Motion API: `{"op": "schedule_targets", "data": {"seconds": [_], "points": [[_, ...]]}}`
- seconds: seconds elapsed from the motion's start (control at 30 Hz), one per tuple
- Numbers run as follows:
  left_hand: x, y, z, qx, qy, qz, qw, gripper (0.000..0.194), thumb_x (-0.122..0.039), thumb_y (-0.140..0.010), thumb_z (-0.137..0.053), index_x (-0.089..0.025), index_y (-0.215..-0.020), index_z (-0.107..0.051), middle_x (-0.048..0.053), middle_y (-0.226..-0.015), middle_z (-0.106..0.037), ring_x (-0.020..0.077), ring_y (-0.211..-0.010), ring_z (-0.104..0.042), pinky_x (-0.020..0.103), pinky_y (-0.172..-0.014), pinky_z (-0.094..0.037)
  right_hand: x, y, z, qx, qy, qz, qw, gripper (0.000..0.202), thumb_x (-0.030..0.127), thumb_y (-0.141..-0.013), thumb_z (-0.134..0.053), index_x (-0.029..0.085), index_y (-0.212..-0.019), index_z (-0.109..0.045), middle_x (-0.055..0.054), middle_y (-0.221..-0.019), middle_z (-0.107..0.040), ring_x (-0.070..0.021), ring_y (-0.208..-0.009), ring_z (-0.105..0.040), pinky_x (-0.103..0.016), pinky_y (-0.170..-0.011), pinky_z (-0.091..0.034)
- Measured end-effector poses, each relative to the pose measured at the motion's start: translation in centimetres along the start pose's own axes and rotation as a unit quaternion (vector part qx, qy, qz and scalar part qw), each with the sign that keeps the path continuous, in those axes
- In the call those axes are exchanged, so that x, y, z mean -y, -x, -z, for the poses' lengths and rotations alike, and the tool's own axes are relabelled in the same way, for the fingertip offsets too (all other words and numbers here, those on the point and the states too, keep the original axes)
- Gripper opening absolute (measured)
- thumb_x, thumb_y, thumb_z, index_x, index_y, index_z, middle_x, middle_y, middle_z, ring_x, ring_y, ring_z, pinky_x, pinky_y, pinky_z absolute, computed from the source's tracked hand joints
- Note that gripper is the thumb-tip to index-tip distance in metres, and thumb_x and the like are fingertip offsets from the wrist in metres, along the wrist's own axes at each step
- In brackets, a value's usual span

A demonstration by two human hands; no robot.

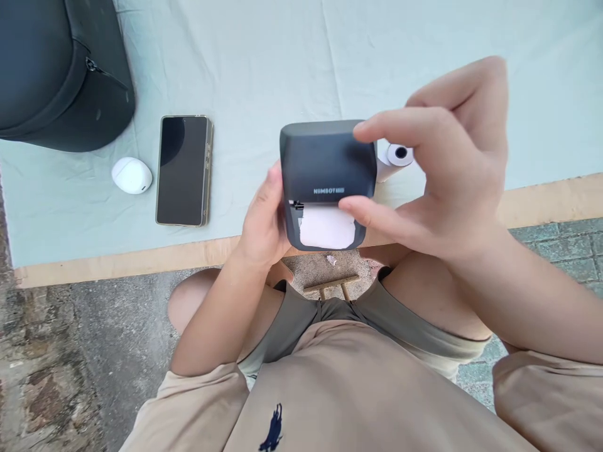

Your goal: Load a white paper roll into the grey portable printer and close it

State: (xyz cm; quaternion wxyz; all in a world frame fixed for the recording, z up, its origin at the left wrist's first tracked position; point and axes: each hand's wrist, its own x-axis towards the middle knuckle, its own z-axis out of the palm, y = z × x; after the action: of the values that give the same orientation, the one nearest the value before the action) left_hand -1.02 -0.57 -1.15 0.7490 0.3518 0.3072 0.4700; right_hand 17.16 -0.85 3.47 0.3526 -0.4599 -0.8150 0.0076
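A dark label printer (325, 160) marked NIIMBOT is held up at the table's near edge, its lid down over the upper part. White paper (327, 227) shows in the opening below the lid. My left hand (264, 220) is wrapped round the printer's left side, its other fingers hidden beneath. My right hand (438, 157) is over the printer's right side, thumb by the lid's lower edge and index finger near its top corner, the two spread apart. Whether these fingertips touch the lid is hard to tell. Behind the printer, a white paper roll (393, 160) lies partly hidden.
A smartphone (183, 171) lies on the pale cloth-covered table (254, 56), with a white rounded case (132, 175) to its left. A large black zippered bag (61, 75) fills the far left corner. A wooden strip (127, 261) runs along the near edge, above my knees.
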Motion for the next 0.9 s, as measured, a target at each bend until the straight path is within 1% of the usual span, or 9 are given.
{"op": "schedule_targets", "data": {"seconds": [0.1,0.17,0.27,0.3,0.4,0.53,0.67,0.77,0.9], "points": [[0.1,0.0,-0.2,-0.021,-0.026,-0.001,0.999,0.035,-0.046,-0.092,-0.041,-0.024,-0.112,-0.059,0.001,-0.111,-0.067,0.0247,-0.137,-0.042,0.041,-0.108,-0.046,0.8,-0.2,0.0,-0.036,0.013,-0.086,0.996,0.022,0.042,-0.084,-0.057,0.024,-0.097,-0.060,0.000,-0.072,-0.052,-0.0078,-0.062,-0.051,-0.026,-0.058,-0.040],[0.2,0.0,-0.3,-0.020,-0.045,-0.006,0.999,0.035,-0.047,-0.092,-0.043,-0.023,-0.113,-0.057,0.002,-0.113,-0.066,0.0242,-0.137,-0.042,0.038,-0.108,-0.045,1.2,-0.5,-0.1,-0.061,-0.009,-0.139,0.988,0.020,0.036,-0.089,-0.051,0.019,-0.092,-0.061,0.001,-0.076,-0.053,-0.0031,-0.053,-0.046,-0.025,-0.052,-0.034],[0.1,0.1,-0.4,-0.020,-0.054,-0.007,0.998,0.036,-0.048,-0.092,-0.043,-0.023,-0.113,-0.057,0.003,-0.114,-0.066,0.0247,-0.133,-0.047,0.038,-0.106,-0.046,1.3,-0.9,-0.4,-0.126,-0.078,-0.171,0.974,0.023,0.035,-0.089,-0.051,0.013,-0.085,-0.058,-0.001,-0.073,-0.054,-0.0057,-0.054,-0.052,-0.026,-0.049,-0.035],[0.1,0.1,-0.4,-0.022,-0.050,-0.004,0.999,0.035,-0.048,-0.092,-0.043,-0.023,-0.112,-0.057,0.003,-0.113,-0.066,0.0248,-0.131,-0.049,0.038,-0.105,-0.047,1.2,-1.0,-0.4,-0.126,-0.090,-0.169,0.974,0.022,0.035,-0.088,-0.051,0.014,-0.083,-0.057,-0.001,-0.073,-0.055,-0.0071,-0.054,-0.055,-0.026,-0.048,-0.037],[0.1,0.2,-0.3,-0.032,-0.043,0.002,0.999,0.034,-0.047,-0.092,-0.044,-0.022,-0.108,-0.059,0.003,-0.111,-0.066,0.0250,-0.129,-0.052,0.037,-0.102,-0.049,0.8,-1.0,-0.4,-0.032,-0.038,-0.104,0.993,0.014,0.031,-0.088,-0.051,0.019,-0.083,-0.056,0.001,-0.078,-0.061,-0.0075,-0.056,-0.055,-0.026,-0.051,-0.041],[0.2,0.3,-0.2,-0.048,-0.060,-0.004,0.997,0.036,-0.052,-0.088,-0.049,-0.023,-0.105,-0.060,0.002,-0.103,-0.067,0.0256,-0.127,-0.052,0.035,-0.097,-0.052,0.6,-1.2,-0.5,0.113,0.072,-0.041,0.990,0.007,0.024,-0.081,-0.054,0.024,-0.086,-0.058,0.004,-0.076,-0.064,-0.0109,-0.060,-0.054,-0.027,-0.050,-0.031],[0.4,0.3,0.0,-0.028,-0.067,-0.023,0.997,0.035,-0.051,-0.088,-0.050,-0.023,-0.108,-0.059,0.001,-0.101,-0.065,0.0252,-0.125,-0.054,0.035,-0.095,-0.054,1.1,-2.2,-0.7,0.209,0.152,-0.076,0.963,0.017,0.034,-0.077,-0.058,0.028,-0.093,-0.061,0.003,-0.078,-0.065,-0.0122,-0.055,-0.049,-0.027,-0.047,-0.018],[0.5,0.4,0.2,-0.012,-0.076,-0.018,0.997,0.033,-0.046,-0.086,-0.055,-0.023,-0.109,-0.057,0.002,-0.106,-0.066,0.0264,-0.128,-0.051,0.039,-0.098,-0.054,1.5,-2.9,-0.5,0.294,0.180,-0.121,0.931,0.019,0.042,-0.078,-0.056,0.031,-0.092,-0.061,0.000,-0.069,-0.062,-0.0123,-0.049,-0.042,-0.027,-0.048,-0.018],[0.6,0.3,0.3,-0.012,-0.074,-0.023,0.997,0.032,-0.043,-0.085,-0.058,-0.023,-0.110,-0.057,0.004,-0.112,-0.067,0.0273,-0.127,-0.052,0.039,-0.101,-0.053,1.6,-3.1,0.0,0.311,0.191,-0.112,0.924,0.020,0.043,-0.080,-0.049,0.032,-0.093,-0.060,-0.001,-0.072,-0.062,-0.0159,-0.052,-0.046,-0.029,-0.047,-0.022]]}}
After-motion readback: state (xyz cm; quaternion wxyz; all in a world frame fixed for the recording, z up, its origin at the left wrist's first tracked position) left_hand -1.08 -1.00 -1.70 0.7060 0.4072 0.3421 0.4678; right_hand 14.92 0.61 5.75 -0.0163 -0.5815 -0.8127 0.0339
